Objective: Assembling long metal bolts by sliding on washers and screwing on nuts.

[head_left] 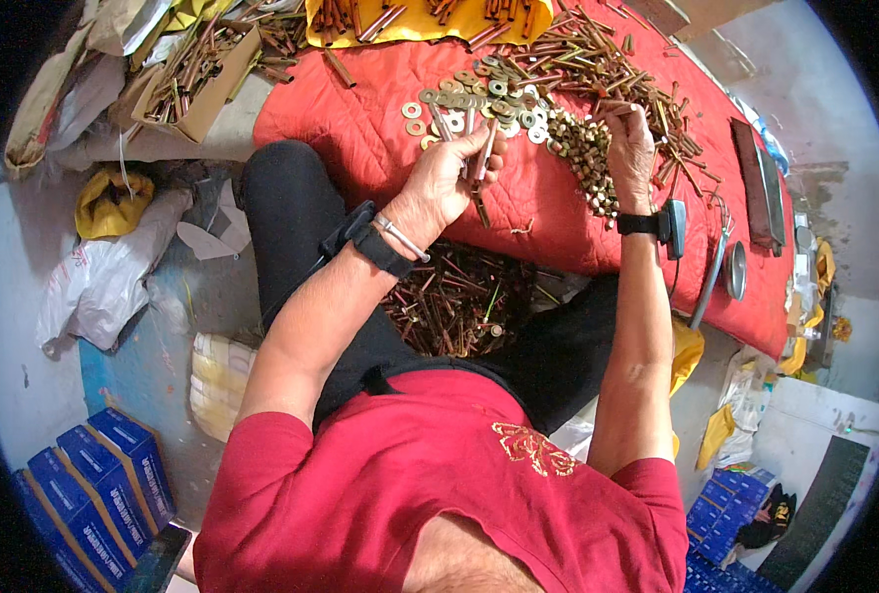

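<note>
My left hand (444,183) is closed round several slim metal bolts (484,153), which stick out between the fingers at different angles. Loose flat washers (449,100) lie on the red cloth just beyond it. Over to the right, my right hand (630,148) is bent at the wrist with its fingertips drawn together; whatever is between them is too small to make out. Beside that hand is a heap of small brass-coloured nuts (580,153). Copper-coloured bolts (598,49) are piled farther back on the cloth.
A red padded cloth (351,128) covers the work surface. More copper-coloured rods fill a cardboard box (197,94), a yellow sheet (430,28) and the space between my legs (449,306). Dark metal bars (758,188) lie at the right; blue boxes (103,484) stand low at left.
</note>
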The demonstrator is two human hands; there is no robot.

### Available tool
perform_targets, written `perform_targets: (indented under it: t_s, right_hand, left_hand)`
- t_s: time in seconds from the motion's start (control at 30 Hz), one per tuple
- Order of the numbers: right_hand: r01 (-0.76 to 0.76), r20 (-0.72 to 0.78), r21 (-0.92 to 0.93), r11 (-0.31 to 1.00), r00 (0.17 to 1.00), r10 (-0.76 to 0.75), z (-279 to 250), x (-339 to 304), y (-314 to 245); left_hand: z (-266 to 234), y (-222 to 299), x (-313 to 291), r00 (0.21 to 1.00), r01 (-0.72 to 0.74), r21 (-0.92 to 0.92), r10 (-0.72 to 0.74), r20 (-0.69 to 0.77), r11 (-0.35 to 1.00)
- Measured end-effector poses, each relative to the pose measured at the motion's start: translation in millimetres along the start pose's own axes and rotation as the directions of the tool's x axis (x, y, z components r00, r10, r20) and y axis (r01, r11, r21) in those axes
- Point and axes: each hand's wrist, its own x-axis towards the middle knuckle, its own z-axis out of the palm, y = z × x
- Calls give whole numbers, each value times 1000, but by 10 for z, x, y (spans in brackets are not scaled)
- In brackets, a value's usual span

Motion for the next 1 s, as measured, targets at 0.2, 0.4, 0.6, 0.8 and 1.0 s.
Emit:
perform_targets:
  t_s: [0.2,0.4,0.6,0.8,1.0]
  right_hand:
    - [-21,92,-173,985,995,37,117,-221,-640]
    - [-370,109,87,925,926,360,-146,-1020,-875]
    - [-388,183,136,912,914,362,-277,-1040,-891]
    - [-486,252,149,861,861,442,-197,-1152,-670]
    - [-533,281,226,815,837,470,-123,-1183,-575]
  left_hand:
    - [-220,114,513,969,-247,-91,244,-45,965]
    - [-341,429,460,975,-147,-104,162,155,984]
    - [-218,829,-190,959,-205,29,194,204,978]
    - [-424,945,-760,954,-299,348,288,83,889]
    - [-970,671,-1120,770,-177,510,441,-461,842]
